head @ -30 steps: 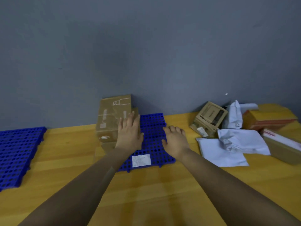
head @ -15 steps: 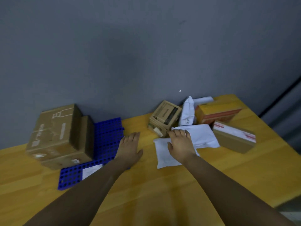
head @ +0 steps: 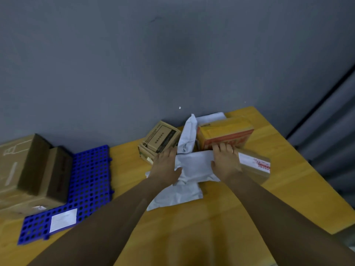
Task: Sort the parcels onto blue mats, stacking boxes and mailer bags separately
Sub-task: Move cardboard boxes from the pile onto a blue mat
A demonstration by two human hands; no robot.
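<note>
Right, both of the person's arms stretch across the yellow desk (head: 192, 227) into the parcel pile by the grey wall. The left grip (head: 165, 166) lies palm down with straight fingers, pressing on the left edge of a crumpled white mailer bag (head: 194, 166). The right grip (head: 226, 164) mirrors it on the bag's right edge, fingers flat and extended, tips near the foot of the orange box (head: 224, 133). Neither grip curls round anything. Beneath that bag a flatter mailer bag (head: 174, 196) spreads toward the near side of the desk. A third mailer bag (head: 188, 135) stands upright between the orange box and a tilted printed box (head: 161, 139). Just right of the right grip sits a labelled brown box (head: 255, 166). Well off to the left, the blue mat (head: 90, 181) shows a white label (head: 63, 219) and carries a large brown box (head: 17, 169) touching a smaller brown box (head: 57, 173).
</note>
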